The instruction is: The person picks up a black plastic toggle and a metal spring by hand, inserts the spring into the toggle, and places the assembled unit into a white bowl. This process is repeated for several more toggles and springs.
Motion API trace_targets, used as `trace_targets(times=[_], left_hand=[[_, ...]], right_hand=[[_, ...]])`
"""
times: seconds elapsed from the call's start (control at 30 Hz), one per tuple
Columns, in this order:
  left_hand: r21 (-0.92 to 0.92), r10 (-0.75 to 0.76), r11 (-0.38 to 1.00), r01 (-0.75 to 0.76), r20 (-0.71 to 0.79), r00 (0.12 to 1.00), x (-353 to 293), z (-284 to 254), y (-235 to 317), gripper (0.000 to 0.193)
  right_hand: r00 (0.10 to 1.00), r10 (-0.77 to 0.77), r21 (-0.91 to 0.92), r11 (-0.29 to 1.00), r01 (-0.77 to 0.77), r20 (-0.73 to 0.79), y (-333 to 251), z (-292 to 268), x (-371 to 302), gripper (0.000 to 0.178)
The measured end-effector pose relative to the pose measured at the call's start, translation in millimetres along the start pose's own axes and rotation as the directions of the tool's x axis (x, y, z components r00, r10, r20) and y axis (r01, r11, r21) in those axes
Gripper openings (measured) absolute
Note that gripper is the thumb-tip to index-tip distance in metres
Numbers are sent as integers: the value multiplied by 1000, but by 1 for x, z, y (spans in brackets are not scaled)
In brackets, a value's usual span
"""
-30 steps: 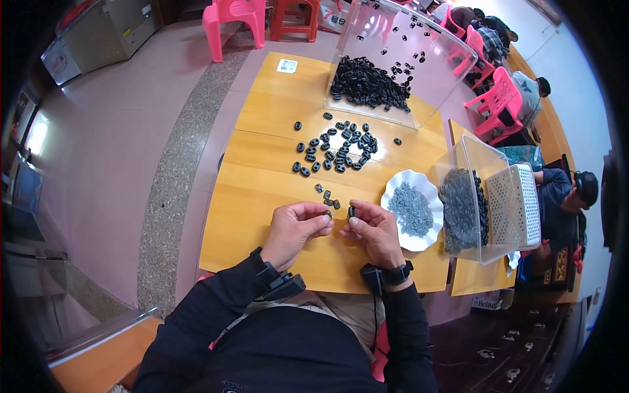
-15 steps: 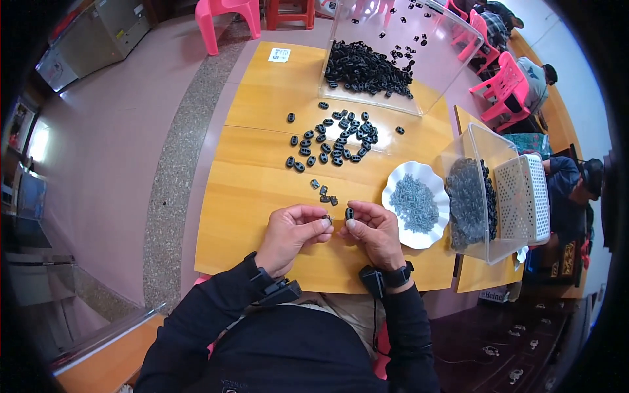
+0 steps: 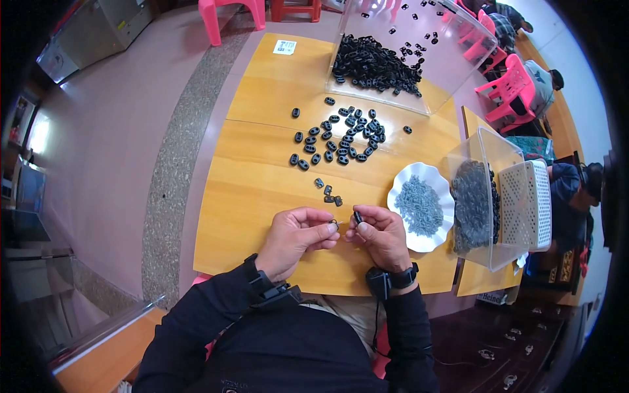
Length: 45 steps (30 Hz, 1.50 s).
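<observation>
Over the near part of the wooden table, my left hand [image 3: 295, 236] pinches a small dark piece [image 3: 334, 224] between thumb and forefinger, its shape mostly hidden. A thin pale bit shows at its tip. Close beside it, my right hand [image 3: 381, 237] grips a black oval two-hole cord lock [image 3: 358, 217], now tilted, between thumb and fingers. The two held parts are near each other, with a narrow gap. Just beyond my hands lie several small dark flat pieces [image 3: 329, 190]. Farther off, a loose group of black cord locks [image 3: 345, 143] is spread on the table.
A white scalloped bowl [image 3: 448, 221] with small grey pieces stands right of my right hand. Beyond it are a clear bin [image 3: 501, 261] of dark parts and a white perforated basket [image 3: 540, 206]. At the back, a large clear box [image 3: 426, 101] holds black cord locks. People sit at right.
My hands have shifted slightly right in the picture, still close together. The cord lock in my right hand has turned from facing up to a tilted, edge-on pose.
</observation>
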<state>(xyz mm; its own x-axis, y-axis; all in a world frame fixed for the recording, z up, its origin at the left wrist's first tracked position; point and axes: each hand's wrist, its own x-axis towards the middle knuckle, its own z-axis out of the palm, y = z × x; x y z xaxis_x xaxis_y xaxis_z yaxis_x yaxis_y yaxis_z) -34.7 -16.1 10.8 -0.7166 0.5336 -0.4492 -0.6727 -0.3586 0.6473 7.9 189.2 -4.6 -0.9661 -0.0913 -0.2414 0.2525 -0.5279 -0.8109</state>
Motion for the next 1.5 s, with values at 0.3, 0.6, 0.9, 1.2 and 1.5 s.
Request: trace_targets(times=[0.3, 0.6, 0.9, 1.2, 1.5], left_hand=[[0, -4, 1000, 4, -18, 1000, 0, 1, 2, 20], [38, -3, 999, 4, -22, 1000, 0, 1, -2, 18], [80, -15, 997, 17, -18, 1000, 0, 1, -3, 18], [79, -7, 997, 8, -8, 1000, 0, 2, -4, 18], [66, -2, 998, 0, 22, 1000, 1, 1, -7, 19]], right_hand=[[1000, -1, -159, 987, 0, -3, -1, 8, -2, 32], [1000, -22, -184, 983, 22, 3, 0, 7, -4, 32], [1000, -10, -221, 975, 11, 1, 0, 10, -4, 32], [1000, -11, -320, 947, 11, 0, -2, 13, -4, 32], [1000, -12, -351, 936, 21, 28, -1, 14, -5, 33]])
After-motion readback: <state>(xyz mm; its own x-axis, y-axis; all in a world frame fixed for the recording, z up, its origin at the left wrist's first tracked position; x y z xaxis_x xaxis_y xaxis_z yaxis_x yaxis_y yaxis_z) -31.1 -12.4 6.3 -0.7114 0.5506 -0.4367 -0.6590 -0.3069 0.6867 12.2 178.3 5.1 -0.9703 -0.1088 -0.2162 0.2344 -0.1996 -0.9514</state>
